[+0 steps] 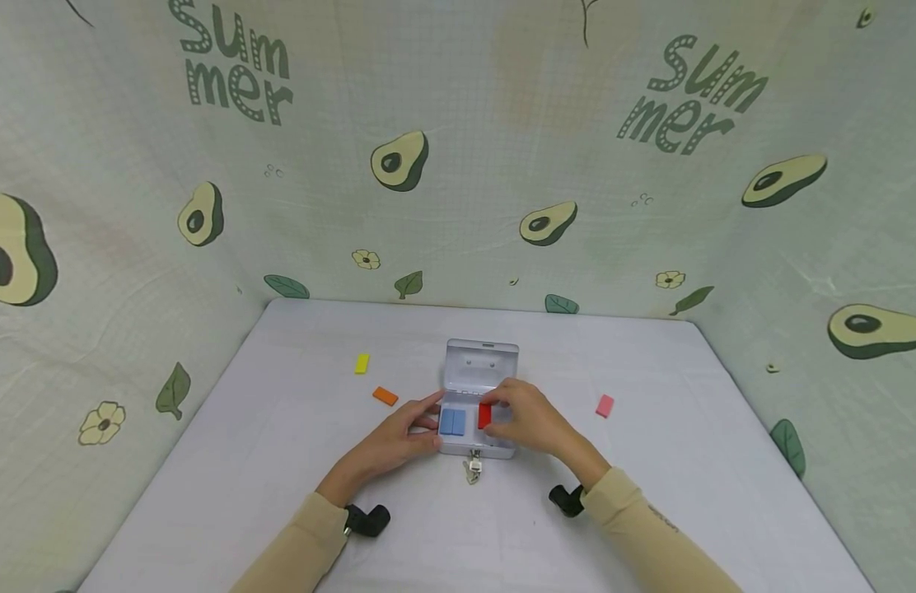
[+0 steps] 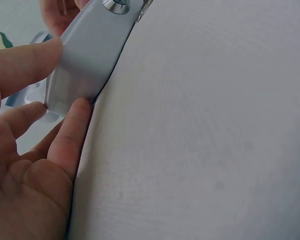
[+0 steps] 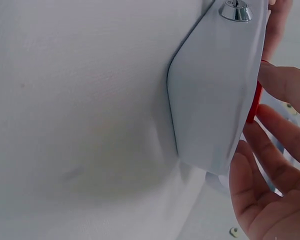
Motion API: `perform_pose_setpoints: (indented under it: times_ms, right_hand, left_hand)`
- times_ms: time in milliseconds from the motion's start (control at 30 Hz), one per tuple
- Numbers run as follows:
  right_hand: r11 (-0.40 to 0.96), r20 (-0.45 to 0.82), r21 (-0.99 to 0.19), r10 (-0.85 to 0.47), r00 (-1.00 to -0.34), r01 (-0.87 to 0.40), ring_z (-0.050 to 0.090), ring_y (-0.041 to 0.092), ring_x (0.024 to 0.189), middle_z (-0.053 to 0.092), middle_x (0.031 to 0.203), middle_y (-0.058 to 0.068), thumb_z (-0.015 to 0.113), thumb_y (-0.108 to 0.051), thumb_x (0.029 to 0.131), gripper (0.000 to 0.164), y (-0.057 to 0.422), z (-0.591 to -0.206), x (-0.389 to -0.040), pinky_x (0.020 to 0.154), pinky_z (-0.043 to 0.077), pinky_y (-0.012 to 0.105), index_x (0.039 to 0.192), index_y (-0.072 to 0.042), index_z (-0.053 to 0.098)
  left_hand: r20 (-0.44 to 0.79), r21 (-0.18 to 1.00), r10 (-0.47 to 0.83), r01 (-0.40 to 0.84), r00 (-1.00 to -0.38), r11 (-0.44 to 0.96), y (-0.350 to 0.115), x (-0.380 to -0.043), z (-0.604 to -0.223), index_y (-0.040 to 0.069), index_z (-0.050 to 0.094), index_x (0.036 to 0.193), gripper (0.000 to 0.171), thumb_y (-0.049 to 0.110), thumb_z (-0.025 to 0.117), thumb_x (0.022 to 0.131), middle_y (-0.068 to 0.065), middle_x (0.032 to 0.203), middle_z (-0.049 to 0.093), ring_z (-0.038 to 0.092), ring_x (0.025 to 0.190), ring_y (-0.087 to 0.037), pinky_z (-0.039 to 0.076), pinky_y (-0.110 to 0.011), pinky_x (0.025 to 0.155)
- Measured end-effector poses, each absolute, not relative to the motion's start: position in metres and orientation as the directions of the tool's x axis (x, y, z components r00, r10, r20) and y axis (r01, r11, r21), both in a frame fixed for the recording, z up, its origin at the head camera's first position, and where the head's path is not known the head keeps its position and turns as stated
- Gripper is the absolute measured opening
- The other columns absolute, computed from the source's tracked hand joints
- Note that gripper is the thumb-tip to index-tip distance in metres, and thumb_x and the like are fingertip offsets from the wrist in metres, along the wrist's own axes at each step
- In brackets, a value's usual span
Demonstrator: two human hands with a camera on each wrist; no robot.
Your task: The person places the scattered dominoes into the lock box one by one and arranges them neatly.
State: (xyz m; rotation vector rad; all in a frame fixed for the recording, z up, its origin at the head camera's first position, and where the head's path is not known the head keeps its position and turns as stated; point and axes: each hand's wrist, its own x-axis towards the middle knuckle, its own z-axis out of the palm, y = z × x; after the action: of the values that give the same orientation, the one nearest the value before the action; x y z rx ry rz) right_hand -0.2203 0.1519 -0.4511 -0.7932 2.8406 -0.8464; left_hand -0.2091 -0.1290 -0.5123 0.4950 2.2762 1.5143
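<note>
A small light-grey cash box [image 1: 479, 452] stands on the table with its lid [image 1: 481, 362] raised. My right hand [image 1: 530, 418] reaches over its right side and pinches a red domino block [image 1: 484, 416] between thumb and fingers, inside the box. In the right wrist view the same red domino block [image 3: 255, 102] shows as a sliver beyond the box's rim. Two blue domino blocks [image 1: 453, 422] lie side by side in the left part of the box. At the left end, my left hand [image 1: 391, 436] rests its fairly straight fingers and thumb against the box wall [image 2: 85, 65].
Keys [image 1: 473, 471] hang from the lock at the box's front. Left of the box lie a yellow block [image 1: 362, 363] and an orange block [image 1: 385, 396]; a pink block [image 1: 605, 405] lies to the right. Printed cloth [image 1: 458, 165] walls in the table [image 1: 458, 543] behind and at both sides.
</note>
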Motion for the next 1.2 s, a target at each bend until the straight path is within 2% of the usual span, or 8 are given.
perform_pose_setpoints:
  times_ms: [400,600,867,1200]
  right_hand:
    - [0.711,0.081,-0.531,-0.498,-0.863,-0.461,0.063,0.027,0.100,0.070,0.109,0.008,0.090,-0.015,0.086,0.037,0.146,-0.457,-0.221,0.091,0.055,0.043,0.120,-0.006,0.078]
    - [0.711,0.099,-0.515,-0.507,-0.857,-0.480,0.060,0.022,0.096,0.070,0.106,0.005,0.090,-0.016,0.085,0.037,0.145,-0.461,-0.222,0.088,0.054,0.040,0.119,-0.006,0.079]
    - [0.708,0.088,-0.525,-0.508,-0.857,-0.473,0.058,0.023,0.093,0.070,0.106,0.006,0.089,-0.015,0.086,0.037,0.142,-0.465,-0.222,0.083,0.051,0.036,0.120,-0.006,0.078]
    - [0.719,0.106,-0.489,-0.513,-0.852,-0.494,0.059,0.021,0.093,0.071,0.106,0.005,0.089,-0.018,0.085,0.036,0.140,-0.471,-0.224,0.082,0.051,0.037,0.118,-0.007,0.079]
  left_hand:
    - [-0.113,0.925,0.466,0.079,-0.877,0.372,-0.129,-0.208,-0.513,0.029,0.034,0.168,0.083,0.038,0.078,0.098,-0.006,0.157,0.047,0.056,0.132,-0.023,0.049,-0.044,0.113]
    - [-0.117,0.926,0.462,0.071,-0.879,0.370,-0.129,-0.208,-0.513,0.029,0.034,0.168,0.082,0.038,0.077,0.098,-0.006,0.157,0.048,0.056,0.132,-0.023,0.049,-0.044,0.113]
    - [-0.103,0.921,0.461,0.090,-0.881,0.378,-0.129,-0.209,-0.515,0.027,0.035,0.168,0.082,0.038,0.077,0.098,-0.009,0.156,0.049,0.057,0.130,-0.024,0.050,-0.046,0.112]
    - [-0.111,0.923,0.456,0.078,-0.883,0.376,-0.129,-0.209,-0.514,0.030,0.035,0.167,0.081,0.038,0.077,0.099,-0.007,0.156,0.049,0.057,0.131,-0.023,0.050,-0.045,0.112]
